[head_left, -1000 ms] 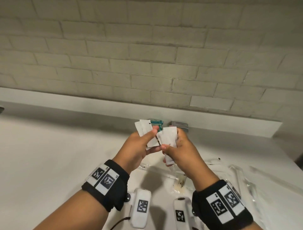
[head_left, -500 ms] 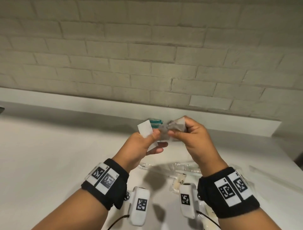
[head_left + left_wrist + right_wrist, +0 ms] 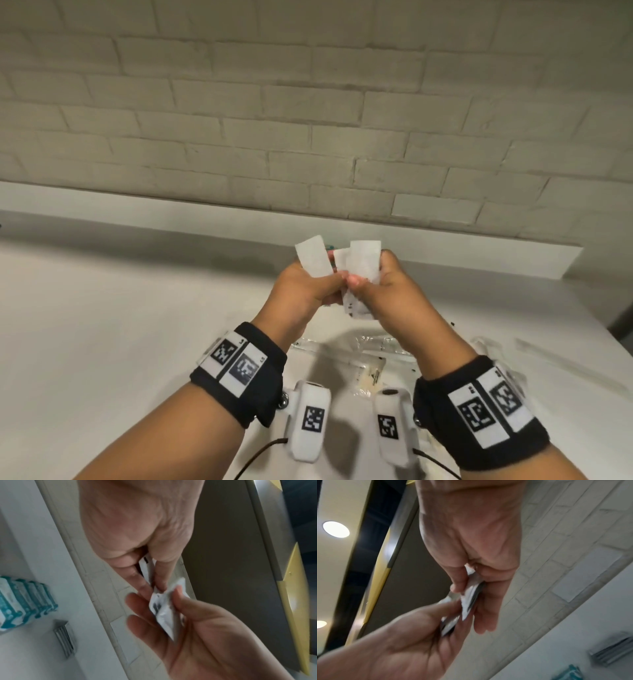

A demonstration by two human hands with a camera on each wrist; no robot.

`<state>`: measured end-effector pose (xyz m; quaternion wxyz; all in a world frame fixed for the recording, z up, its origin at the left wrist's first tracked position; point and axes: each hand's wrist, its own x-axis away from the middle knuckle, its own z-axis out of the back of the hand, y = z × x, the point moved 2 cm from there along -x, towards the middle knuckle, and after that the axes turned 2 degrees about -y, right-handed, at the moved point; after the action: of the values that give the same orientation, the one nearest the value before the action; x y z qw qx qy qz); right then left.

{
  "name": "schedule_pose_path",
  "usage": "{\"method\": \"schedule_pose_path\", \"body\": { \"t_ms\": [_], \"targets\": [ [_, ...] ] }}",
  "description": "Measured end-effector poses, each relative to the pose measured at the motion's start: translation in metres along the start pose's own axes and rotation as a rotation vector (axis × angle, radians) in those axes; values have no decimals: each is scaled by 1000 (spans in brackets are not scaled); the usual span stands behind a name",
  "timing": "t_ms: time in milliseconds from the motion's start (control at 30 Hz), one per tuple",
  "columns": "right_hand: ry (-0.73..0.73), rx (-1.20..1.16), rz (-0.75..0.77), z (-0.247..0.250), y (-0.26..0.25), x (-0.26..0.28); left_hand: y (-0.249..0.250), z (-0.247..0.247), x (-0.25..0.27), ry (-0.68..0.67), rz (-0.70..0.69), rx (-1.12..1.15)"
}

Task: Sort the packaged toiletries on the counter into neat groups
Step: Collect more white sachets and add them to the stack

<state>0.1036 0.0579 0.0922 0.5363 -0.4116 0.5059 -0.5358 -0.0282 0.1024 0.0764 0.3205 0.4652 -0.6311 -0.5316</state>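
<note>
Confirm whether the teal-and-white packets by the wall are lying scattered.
No: the teal-and-white packets stand in one tight row on the counter.

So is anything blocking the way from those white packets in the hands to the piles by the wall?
Nothing visible. Both hands hold the white packets in the air, above clear-wrapped items; the teal packs and grey stack lie beyond on open counter.

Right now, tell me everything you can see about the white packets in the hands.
The white packets are small, flat, papery-looking sachets, plain on one face with dark print on the other. They are held upright in the air above the counter, fanned unevenly. The left hand pinches one group; the right hand pinches the other, edges touching between the thumbs. The exact count cannot be told.
</note>
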Motion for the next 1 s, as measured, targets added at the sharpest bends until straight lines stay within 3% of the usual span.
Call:
{"method": "schedule_pose_path", "body": {
  "t_ms": [233, 467, 567, 667, 767, 867, 1000],
  "targets": [
    [20, 55, -63, -4, 14, 3, -5, 8, 5, -68, 56, -69],
    [117, 77, -95, 23, 13, 4, -5, 24, 1, 5, 188, -109],
    [146, 22, -93, 33, 10, 4, -2, 27, 3, 31, 165, -142],
    [85, -130, -106, 31, 6, 3, -1, 23, 0, 80, 79, -170],
    [16, -42, -49, 20, -2, 5, 6, 12, 0, 53, -18, -182],
    [-42, 139, -9, 3, -3, 5, 3, 1, 2, -25, -16, -214],
    [-99, 59, -45, -4, -5, 12, 0, -2, 8, -36, 18, -85]
  ]
}}
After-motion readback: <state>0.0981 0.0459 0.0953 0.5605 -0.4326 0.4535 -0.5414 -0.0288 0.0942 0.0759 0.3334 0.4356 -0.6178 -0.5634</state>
